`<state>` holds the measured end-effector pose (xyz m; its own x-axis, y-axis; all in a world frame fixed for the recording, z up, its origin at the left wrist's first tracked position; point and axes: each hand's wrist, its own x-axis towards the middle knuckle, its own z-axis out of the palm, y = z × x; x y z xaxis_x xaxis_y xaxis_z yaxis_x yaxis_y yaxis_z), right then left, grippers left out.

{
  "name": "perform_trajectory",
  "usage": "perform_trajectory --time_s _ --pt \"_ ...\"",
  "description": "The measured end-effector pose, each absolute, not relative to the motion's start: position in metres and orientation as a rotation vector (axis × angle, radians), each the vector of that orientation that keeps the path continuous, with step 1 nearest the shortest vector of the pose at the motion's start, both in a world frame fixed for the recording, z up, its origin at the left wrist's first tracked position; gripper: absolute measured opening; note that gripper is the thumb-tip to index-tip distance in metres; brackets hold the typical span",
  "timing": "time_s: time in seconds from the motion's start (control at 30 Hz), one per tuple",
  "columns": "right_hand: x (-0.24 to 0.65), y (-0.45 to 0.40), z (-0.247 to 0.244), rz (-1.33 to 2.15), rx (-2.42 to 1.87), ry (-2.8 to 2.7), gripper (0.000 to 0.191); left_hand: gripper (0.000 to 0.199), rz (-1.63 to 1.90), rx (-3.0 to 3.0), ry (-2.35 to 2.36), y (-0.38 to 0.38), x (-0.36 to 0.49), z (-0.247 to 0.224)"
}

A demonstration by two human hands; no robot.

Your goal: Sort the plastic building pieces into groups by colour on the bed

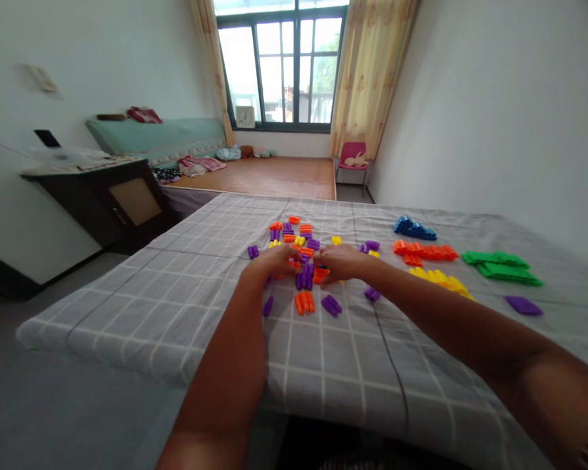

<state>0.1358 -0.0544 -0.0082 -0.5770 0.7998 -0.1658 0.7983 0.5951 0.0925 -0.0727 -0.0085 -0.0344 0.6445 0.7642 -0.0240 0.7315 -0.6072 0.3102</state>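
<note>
Small ribbed plastic pieces in purple, orange and yellow lie in a loose pile in the middle of the bed-like, cloth-covered surface. My left hand reaches into the pile from the left, its fingers curled in among the pieces. From the right, my right hand bends its fingers down beside an orange piece. What either hand pinches is too small and partly hidden to make out. Just in front of both hands are a purple piece and an orange piece. Another purple piece lies nearer my right arm.
Sorted groups lie to the right: blue pieces, orange pieces, yellow pieces, green pieces and a purple block. Grey checked cloth covers the surface. Beyond stand a bed, a cabinet and a pink chair.
</note>
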Motion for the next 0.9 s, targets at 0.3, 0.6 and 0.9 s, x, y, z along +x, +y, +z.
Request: perform_trajectory --time_s 0.3,0.6,0.9 --pt "0.149 -0.084 -0.01 -0.126 1.408 2.856 0.044 0.039 0.197 2.495 1.266 0.0 -0.079 -0.038" --pt "0.325 -0.091 0.004 -0.849 2.234 2.932 0.054 0.043 0.418 2.332 1.397 0.003 -0.079 -0.031" --pt "0.424 -0.104 -0.022 -1.09 2.604 2.703 0.041 0.042 0.461 2.646 1.132 -0.005 0.021 -0.01"
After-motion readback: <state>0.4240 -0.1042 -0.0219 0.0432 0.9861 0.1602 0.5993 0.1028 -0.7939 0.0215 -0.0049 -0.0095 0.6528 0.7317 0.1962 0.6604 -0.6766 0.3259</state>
